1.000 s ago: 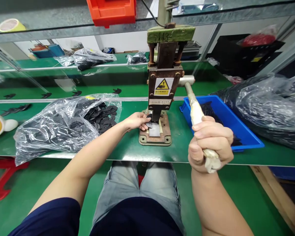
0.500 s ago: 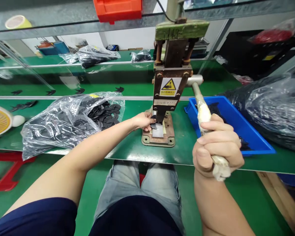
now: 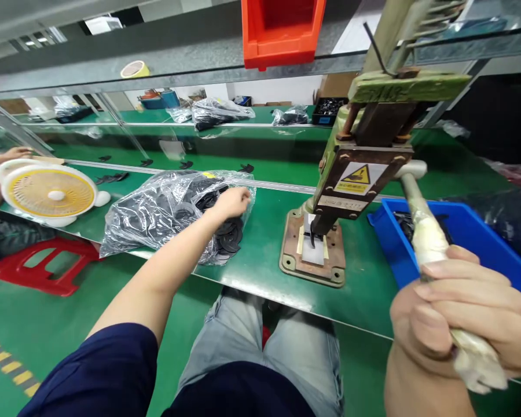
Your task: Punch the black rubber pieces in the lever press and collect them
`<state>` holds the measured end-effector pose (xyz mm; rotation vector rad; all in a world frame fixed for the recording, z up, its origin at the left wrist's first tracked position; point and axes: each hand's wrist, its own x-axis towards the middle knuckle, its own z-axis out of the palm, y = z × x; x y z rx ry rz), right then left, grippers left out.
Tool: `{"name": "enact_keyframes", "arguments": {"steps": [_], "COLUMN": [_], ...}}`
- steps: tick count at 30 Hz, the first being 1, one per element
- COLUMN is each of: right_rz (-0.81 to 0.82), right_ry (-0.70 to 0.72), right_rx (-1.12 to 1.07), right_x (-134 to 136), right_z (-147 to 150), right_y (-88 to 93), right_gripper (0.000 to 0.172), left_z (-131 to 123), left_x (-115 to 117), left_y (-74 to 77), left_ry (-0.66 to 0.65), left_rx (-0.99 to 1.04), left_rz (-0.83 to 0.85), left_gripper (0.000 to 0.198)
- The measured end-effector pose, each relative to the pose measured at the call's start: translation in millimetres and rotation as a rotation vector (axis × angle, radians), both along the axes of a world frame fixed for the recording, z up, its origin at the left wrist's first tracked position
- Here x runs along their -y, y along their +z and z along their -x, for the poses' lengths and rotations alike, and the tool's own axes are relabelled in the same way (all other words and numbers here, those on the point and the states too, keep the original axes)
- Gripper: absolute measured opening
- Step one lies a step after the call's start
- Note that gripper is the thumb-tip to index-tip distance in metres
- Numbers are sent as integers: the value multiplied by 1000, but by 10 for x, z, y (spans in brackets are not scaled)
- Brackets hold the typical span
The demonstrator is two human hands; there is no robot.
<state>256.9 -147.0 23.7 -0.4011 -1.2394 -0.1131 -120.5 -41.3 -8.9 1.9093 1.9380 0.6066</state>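
My right hand [image 3: 464, 307] is wrapped round the taped lever handle [image 3: 429, 237] of a manual press [image 3: 356, 174]. Beneath the press head, a small dark curved piece [image 3: 313, 236] shows by the pale plate [image 3: 313, 253] on the base. My left hand [image 3: 233, 201] is over the mouth of a clear plastic bag [image 3: 145, 214], by a heap of flat black curved pieces [image 3: 228, 236]. Its fingers look curled together; whatever they may hold is hidden.
On the right stands a blue bin [image 3: 473, 226] with dark pieces inside. A white and yellow fan [image 3: 52, 194] sits to the left, near another person's arm [image 3: 8, 155]. Loose black pieces [image 3: 186, 165] lie behind the bag. An orange bin [image 3: 282, 49] rests on the shelf above.
My left hand has left the press base and moved left to the bag. The dark piece it held now shows under the press head. My right hand remains on the lever; the view has turned left.
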Motion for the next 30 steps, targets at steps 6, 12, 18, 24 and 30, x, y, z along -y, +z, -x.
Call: {"name": "enact_keyframes", "arguments": {"steps": [6, 12, 18, 24, 30], "right_rz": [9, 13, 62, 100, 101], "right_ry": [-13, -3, 6, 9, 16], "right_rx": [38, 58, 90, 135, 112], "right_x": [-16, 18, 81, 136, 157], "right_z": [-49, -53, -29, -49, -34], "right_y": [4, 6, 23, 60, 67], "right_gripper": [51, 50, 40, 32, 27], "left_z": [773, 772, 734, 691, 627], "left_x": [-480, -455, -365, -487, -457], "left_y": [-23, -156, -222, -235, -197], "left_ry": [2, -131, -198, -139, -146], "left_rx": [-591, -723, -752, -712, -692], "left_rz": [246, 211, 176, 233, 188], "left_gripper": [60, 49, 52, 56, 60]}}
